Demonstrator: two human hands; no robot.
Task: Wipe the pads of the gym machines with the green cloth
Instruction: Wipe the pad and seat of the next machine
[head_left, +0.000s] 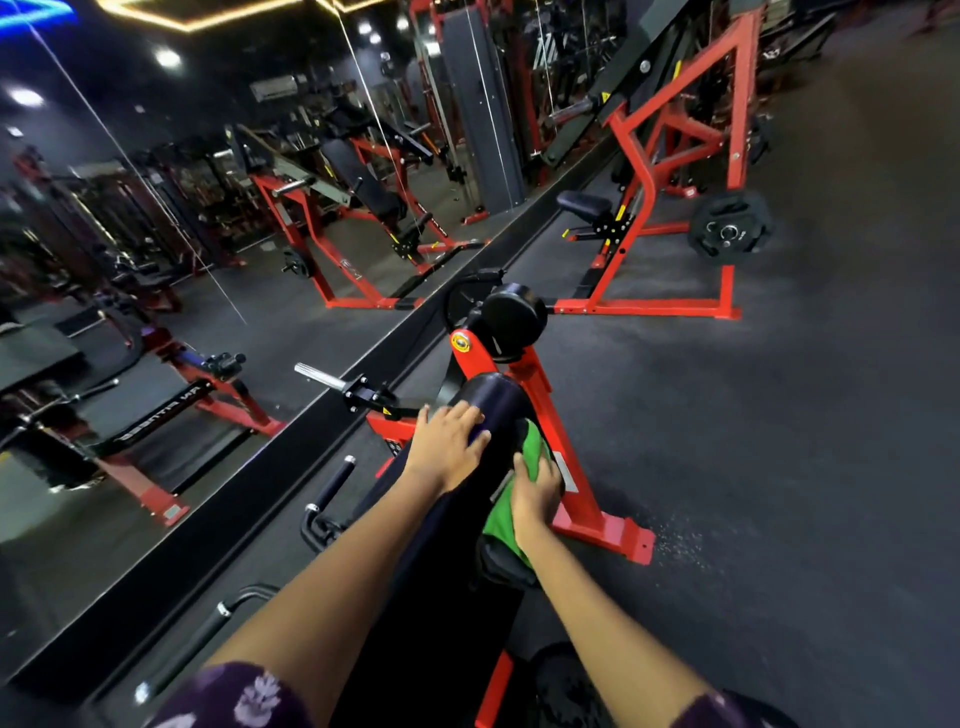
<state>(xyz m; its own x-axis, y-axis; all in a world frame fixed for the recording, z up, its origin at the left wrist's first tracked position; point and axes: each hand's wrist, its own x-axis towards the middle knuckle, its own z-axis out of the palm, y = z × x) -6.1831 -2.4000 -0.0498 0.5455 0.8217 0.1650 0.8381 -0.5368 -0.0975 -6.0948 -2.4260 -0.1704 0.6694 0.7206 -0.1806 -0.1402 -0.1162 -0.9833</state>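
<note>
A long black pad (493, 402) of a red-framed machine runs away from me in the middle of the view. My left hand (447, 449) lies flat on the pad's left side, fingers spread, holding nothing. My right hand (535, 493) presses the green cloth (506, 519) against the pad's right side. The cloth hangs down below the hand. A round black roller pad (514, 317) sits at the machine's far end.
The machine's red base foot (613, 530) sticks out to the right on the dark rubber floor. A mirror wall (156, 312) runs along the left. Black handles (332, 483) lie low at the left. Another red machine (675, 208) with a weight plate (730, 228) stands ahead right.
</note>
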